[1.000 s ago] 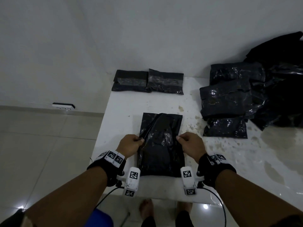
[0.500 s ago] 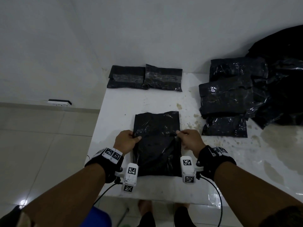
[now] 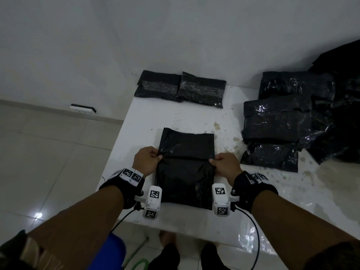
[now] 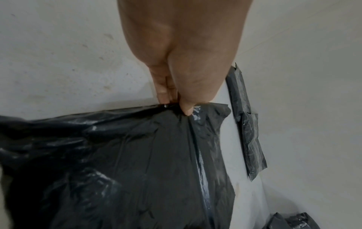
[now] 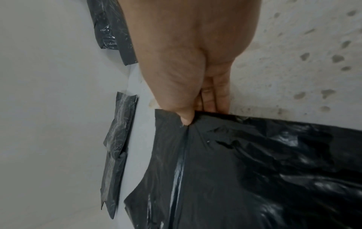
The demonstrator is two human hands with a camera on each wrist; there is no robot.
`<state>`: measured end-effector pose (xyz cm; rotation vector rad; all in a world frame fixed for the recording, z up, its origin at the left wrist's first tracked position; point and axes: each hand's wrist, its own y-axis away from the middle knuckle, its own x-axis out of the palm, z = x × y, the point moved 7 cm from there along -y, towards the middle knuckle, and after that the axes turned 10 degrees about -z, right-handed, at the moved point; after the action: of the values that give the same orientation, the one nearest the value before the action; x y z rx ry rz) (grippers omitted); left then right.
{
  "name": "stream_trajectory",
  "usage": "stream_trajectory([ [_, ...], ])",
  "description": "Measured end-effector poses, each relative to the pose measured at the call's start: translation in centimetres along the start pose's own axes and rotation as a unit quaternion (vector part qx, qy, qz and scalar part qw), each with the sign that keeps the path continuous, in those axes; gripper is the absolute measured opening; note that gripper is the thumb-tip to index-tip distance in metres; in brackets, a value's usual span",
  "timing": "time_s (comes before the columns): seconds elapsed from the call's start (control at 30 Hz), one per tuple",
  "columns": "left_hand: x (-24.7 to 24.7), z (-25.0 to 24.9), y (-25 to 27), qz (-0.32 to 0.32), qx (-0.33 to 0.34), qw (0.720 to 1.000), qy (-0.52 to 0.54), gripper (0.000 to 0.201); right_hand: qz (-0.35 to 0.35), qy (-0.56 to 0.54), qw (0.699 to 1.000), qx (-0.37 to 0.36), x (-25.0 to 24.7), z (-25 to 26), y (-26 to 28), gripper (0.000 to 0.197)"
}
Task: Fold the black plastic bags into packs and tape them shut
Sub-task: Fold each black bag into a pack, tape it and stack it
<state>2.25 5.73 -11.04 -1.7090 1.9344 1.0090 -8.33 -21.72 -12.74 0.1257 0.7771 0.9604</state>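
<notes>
Flattening black bag (image 3: 186, 166), now wider between left hand (image 3: 146, 161) and right hand (image 3: 226, 166).

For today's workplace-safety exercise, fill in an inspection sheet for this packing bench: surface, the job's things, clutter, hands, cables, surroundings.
Surface: white glossy table, brown stains on its right half.
Job's things: black plastic bag being folded, at the near edge; two taped black packs side by side at the far edge; pile of untaped black bags on the right. No tape roll seen.
Clutter: nothing seen.
Hands: left hand and right hand each pinch one side edge of the bag at its fold.
Cables: black wrist-camera cables hang below the table edge.
Surroundings: white wall; tiled floor; wall socket low on the left.
</notes>
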Motion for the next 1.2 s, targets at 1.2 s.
stream_trajectory([
  [1.2,1.7,-4.2,-6.1,-0.015,0.024,0.999,0.019,0.026,-0.084,0.130,0.985,-0.072,-0.3,3.8,-5.0,0.037],
])
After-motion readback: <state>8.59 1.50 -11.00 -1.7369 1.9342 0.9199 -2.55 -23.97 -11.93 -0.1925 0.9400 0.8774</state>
